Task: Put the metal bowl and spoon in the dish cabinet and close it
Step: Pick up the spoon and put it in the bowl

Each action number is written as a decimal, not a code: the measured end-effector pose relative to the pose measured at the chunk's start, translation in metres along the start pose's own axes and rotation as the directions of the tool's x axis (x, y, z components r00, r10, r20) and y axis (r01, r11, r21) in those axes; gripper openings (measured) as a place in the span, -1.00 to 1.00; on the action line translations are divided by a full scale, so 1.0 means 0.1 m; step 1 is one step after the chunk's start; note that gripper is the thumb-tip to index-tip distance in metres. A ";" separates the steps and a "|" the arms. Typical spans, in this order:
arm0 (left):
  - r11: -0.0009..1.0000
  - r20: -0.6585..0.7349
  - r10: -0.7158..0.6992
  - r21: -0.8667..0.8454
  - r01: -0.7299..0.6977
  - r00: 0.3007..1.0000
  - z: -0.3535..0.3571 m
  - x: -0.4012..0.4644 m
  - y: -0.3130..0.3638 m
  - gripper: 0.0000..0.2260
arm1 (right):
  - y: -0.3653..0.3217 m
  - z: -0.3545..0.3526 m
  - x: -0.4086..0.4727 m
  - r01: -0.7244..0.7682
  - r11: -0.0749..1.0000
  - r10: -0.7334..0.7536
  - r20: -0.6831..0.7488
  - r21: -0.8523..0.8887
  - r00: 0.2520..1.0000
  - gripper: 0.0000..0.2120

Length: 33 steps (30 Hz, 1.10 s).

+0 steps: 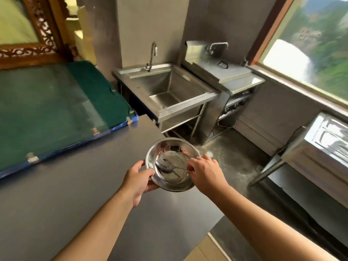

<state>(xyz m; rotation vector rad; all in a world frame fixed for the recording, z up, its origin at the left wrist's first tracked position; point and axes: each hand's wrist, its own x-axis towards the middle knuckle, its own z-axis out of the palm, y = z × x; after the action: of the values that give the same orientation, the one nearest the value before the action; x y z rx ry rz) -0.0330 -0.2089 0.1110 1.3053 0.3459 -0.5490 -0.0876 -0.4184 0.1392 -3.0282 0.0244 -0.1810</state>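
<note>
1. Head view: left hand [140, 178] grips the metal bowl [172, 163] rim, held above the grey worktop's [75, 194] right edge.
2. Right hand [204, 171] pinches the spoon [166, 164] handle; spoon lies inside the bowl.

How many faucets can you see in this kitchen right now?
2: one faucet at the back of the open sink, another faucet above the covered steel unit beside it.

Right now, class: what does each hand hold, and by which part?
Left hand grips the metal bowl by its near-left rim; right hand pinches the spoon by its handle.
</note>
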 end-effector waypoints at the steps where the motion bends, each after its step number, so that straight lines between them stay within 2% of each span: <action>1: 1.000 0.024 -0.003 0.013 0.003 1.000 0.13 -0.02 0.03 -0.67 | 0.11 -0.09 -0.05 -0.023 1.000 0.023 -0.015 -0.007 1.000 -0.91; 7: 0.994 0.166 -0.031 0.105 0.014 0.986 1.00 -0.18 0.16 -0.75 | 0.83 -0.66 -0.51 -0.193 0.981 0.193 -0.075 0.004 0.978 -0.79; 11: 0.985 0.255 -0.034 0.175 -0.011 0.966 1.69 -0.42 0.15 -0.79 | 1.35 -1.04 -0.95 -0.336 0.925 0.358 -0.109 0.178 0.927 -0.65; 13: 0.977 0.301 -0.041 0.214 -0.026 0.953 2.03 -0.55 0.13 -0.79 | 1.60 -1.21 -1.16 -0.429 0.835 0.492 -0.120 0.344 0.862 -0.57; 15: 0.969 0.345 -0.052 0.245 -0.036 0.937 2.43 -0.71 0.06 -0.79 | 1.93 -1.40 -1.46 -0.527 0.706 0.637 -0.100 0.473 0.764 -0.48; 19: 0.943 0.433 -0.075 0.323 -0.077 0.898 3.06 -0.97 -0.09 -0.79 | 2.51 -1.69 -1.94 -0.595 0.433 0.803 0.010 0.677 0.596 -0.39; 22: 0.920 0.500 -0.102 0.377 -0.110 0.860 3.61 -1.21 -0.31 -0.80 | 3.00 -1.89 -2.44 -0.601 0.261 0.855 0.109 0.756 0.508 -0.49; 26: 0.893 0.582 -0.154 0.427 -0.139 0.798 4.32 -1.55 -0.65 -0.79 | 3.56 -2.07 -3.15 -0.563 0.116 0.876 0.183 0.818 0.446 -0.78; 29: 0.877 0.631 -0.192 0.454 -0.158 0.752 4.84 -1.81 -0.92 -0.78 | 3.91 -2.18 -3.69 -0.523 -0.030 0.893 0.258 0.852 0.369 -0.95; 33: 0.851 0.687 -0.243 0.490 -0.190 0.685 5.48 -2.14 -1.26 -0.78 | 4.28 -2.32 -4.34 -0.410 -0.163 0.898 0.307 0.898 0.315 -0.92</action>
<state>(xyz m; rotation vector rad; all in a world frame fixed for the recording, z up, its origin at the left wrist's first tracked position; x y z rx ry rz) -0.3150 -0.7209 0.2545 1.4777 -0.5133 -1.2097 -0.5500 -0.8584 0.2706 -1.2913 1.2121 -0.5503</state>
